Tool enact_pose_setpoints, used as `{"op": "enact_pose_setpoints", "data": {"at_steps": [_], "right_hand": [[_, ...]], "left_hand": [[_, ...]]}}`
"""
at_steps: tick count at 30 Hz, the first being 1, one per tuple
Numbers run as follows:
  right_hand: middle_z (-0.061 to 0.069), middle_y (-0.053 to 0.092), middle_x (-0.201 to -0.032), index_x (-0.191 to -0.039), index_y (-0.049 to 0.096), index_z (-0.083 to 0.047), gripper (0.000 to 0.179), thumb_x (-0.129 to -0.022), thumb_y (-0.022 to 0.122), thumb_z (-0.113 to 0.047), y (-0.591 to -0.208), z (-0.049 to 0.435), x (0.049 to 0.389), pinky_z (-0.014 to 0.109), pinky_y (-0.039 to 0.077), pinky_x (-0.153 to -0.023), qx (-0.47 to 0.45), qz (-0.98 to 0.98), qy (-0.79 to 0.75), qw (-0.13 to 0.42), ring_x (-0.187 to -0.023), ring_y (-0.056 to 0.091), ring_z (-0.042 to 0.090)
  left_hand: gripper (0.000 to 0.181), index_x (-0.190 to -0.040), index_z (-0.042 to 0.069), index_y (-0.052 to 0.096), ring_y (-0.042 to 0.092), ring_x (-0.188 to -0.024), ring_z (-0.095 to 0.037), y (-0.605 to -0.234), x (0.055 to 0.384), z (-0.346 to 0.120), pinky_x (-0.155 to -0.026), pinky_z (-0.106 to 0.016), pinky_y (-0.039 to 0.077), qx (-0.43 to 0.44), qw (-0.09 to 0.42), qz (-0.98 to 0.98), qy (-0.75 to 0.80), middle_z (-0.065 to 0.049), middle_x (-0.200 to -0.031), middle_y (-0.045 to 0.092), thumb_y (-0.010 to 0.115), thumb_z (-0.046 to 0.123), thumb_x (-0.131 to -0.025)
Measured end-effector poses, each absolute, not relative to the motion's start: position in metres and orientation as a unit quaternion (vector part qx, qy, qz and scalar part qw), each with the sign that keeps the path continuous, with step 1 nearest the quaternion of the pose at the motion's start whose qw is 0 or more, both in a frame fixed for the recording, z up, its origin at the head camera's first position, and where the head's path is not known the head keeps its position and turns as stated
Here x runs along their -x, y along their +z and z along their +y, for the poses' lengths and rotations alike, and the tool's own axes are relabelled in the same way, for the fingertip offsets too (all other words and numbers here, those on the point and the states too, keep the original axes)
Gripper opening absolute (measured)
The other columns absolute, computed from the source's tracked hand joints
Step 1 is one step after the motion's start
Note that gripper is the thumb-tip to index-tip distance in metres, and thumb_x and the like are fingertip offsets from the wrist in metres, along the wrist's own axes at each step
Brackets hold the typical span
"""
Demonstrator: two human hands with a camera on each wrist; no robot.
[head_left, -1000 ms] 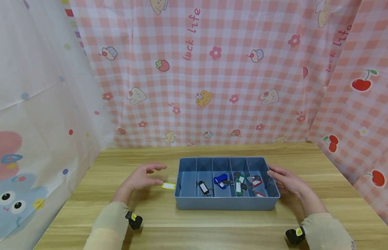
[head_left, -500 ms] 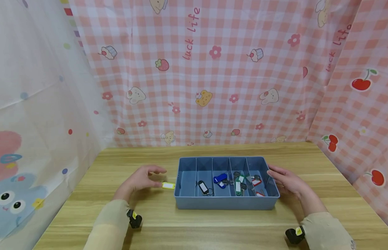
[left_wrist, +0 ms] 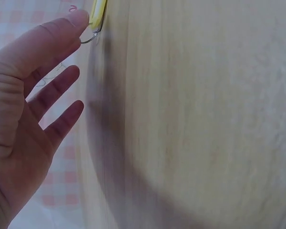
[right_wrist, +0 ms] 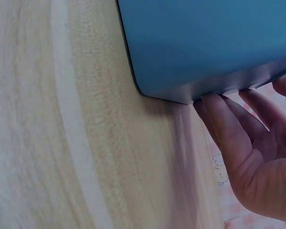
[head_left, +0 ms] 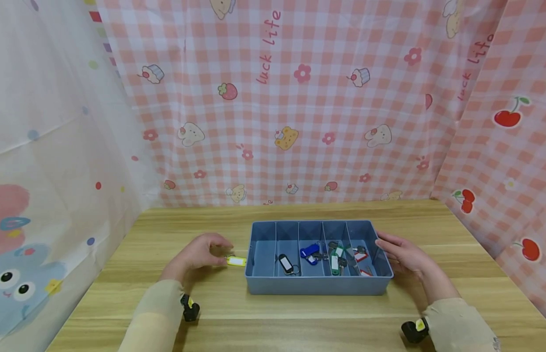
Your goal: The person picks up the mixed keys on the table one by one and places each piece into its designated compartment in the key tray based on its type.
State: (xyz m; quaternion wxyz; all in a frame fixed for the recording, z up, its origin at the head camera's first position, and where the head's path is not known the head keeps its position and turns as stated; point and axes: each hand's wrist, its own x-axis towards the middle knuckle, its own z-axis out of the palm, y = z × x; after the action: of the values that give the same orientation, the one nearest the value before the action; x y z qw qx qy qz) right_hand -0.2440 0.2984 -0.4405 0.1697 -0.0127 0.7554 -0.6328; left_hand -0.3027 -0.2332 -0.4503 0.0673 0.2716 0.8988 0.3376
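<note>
A yellow key tag (head_left: 236, 261) with a white label lies on the table, left of a blue-grey divided box (head_left: 318, 286). My left hand (head_left: 201, 252) is at the tag's metal ring (left_wrist: 89, 38). Its thumb and index finger bend in around the ring, while the other fingers (left_wrist: 66, 119) hang spread. Against the box's right end rests my right hand (head_left: 404, 255), fingers (right_wrist: 224, 117) fairly straight along the wall. Inside the box are a black key tag (head_left: 286, 264), blue key tags (head_left: 310, 251), green key tags (head_left: 335, 264) and red key tags (head_left: 360, 256), in separate compartments.
The wooden table (head_left: 281, 322) ends at a pink checked cloth (head_left: 299, 112) behind. A white patterned cloth (head_left: 70, 146) borders the left side, and more checked cloth (head_left: 510, 156) the right. Loose keys (head_left: 342, 264) lie among the tags in the box.
My left index finger has come down closer to the thumb, and the tag's ring now shows between them. The tag has barely shifted. My right hand and the box stay where they were.
</note>
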Motion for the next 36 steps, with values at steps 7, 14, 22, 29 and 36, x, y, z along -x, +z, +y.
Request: {"op": "enact_pose_setpoints", "data": {"at_steps": [7, 14, 22, 29, 36], "right_hand": [[0.031, 0.028, -0.151, -0.154, 0.014, 0.002, 0.071, -0.104, 0.052, -0.032, -0.44, 0.3, 0.244, 0.04, 0.051, -0.094, 0.018, 0.755, -0.633, 0.173, -0.119, 0.056, 0.017], [0.032, 0.03, -0.15, -0.154, 0.014, 0.003, 0.068, -0.105, 0.049, -0.029, -0.442, 0.301, 0.245, 0.039, 0.052, -0.091, 0.02, 0.756, -0.631, 0.172, -0.115, 0.058, 0.015], [0.032, 0.03, -0.15, -0.154, 0.015, 0.003, 0.07, -0.104, 0.051, -0.031, -0.442, 0.3, 0.245, 0.038, 0.052, -0.091, 0.018, 0.757, -0.63, 0.169, -0.115, 0.058, 0.014], [0.032, 0.027, -0.152, -0.154, 0.016, 0.002, 0.071, -0.104, 0.052, -0.033, -0.441, 0.3, 0.244, 0.04, 0.051, -0.093, 0.018, 0.763, -0.624, 0.166, -0.122, 0.054, 0.021], [0.032, 0.029, -0.151, -0.154, 0.017, 0.003, 0.072, -0.103, 0.053, -0.032, -0.442, 0.3, 0.244, 0.039, 0.052, -0.091, 0.014, 0.758, -0.632, 0.163, -0.116, 0.057, 0.015]], "left_hand": [[0.026, -0.102, 0.006, 0.076, 0.063, -0.102, -0.027, -0.452, 0.304, -0.234, -0.094, -0.051, 0.048, -0.284, 0.052, 0.902, 0.32, -0.004, -0.104, 0.071, 0.084, 0.007, -0.077], [0.017, -0.094, 0.007, 0.077, 0.064, -0.094, -0.023, -0.455, 0.305, -0.235, -0.089, -0.047, 0.05, -0.296, 0.044, 0.897, 0.325, -0.002, -0.096, 0.072, 0.083, 0.004, -0.078], [0.012, -0.087, 0.01, 0.078, 0.064, -0.087, -0.019, -0.457, 0.307, -0.235, -0.083, -0.04, 0.052, -0.309, 0.029, 0.895, 0.32, 0.001, -0.091, 0.071, 0.082, 0.002, -0.079], [0.012, -0.081, 0.012, 0.078, 0.063, -0.082, -0.013, -0.461, 0.309, -0.236, -0.08, -0.036, 0.051, -0.308, 0.022, 0.893, 0.328, 0.004, -0.086, 0.071, 0.081, 0.0, -0.079], [0.012, -0.077, 0.013, 0.076, 0.062, -0.081, -0.012, -0.464, 0.309, -0.237, -0.078, -0.034, 0.051, -0.311, 0.014, 0.892, 0.327, 0.006, -0.084, 0.07, 0.081, 0.002, -0.08]]}}
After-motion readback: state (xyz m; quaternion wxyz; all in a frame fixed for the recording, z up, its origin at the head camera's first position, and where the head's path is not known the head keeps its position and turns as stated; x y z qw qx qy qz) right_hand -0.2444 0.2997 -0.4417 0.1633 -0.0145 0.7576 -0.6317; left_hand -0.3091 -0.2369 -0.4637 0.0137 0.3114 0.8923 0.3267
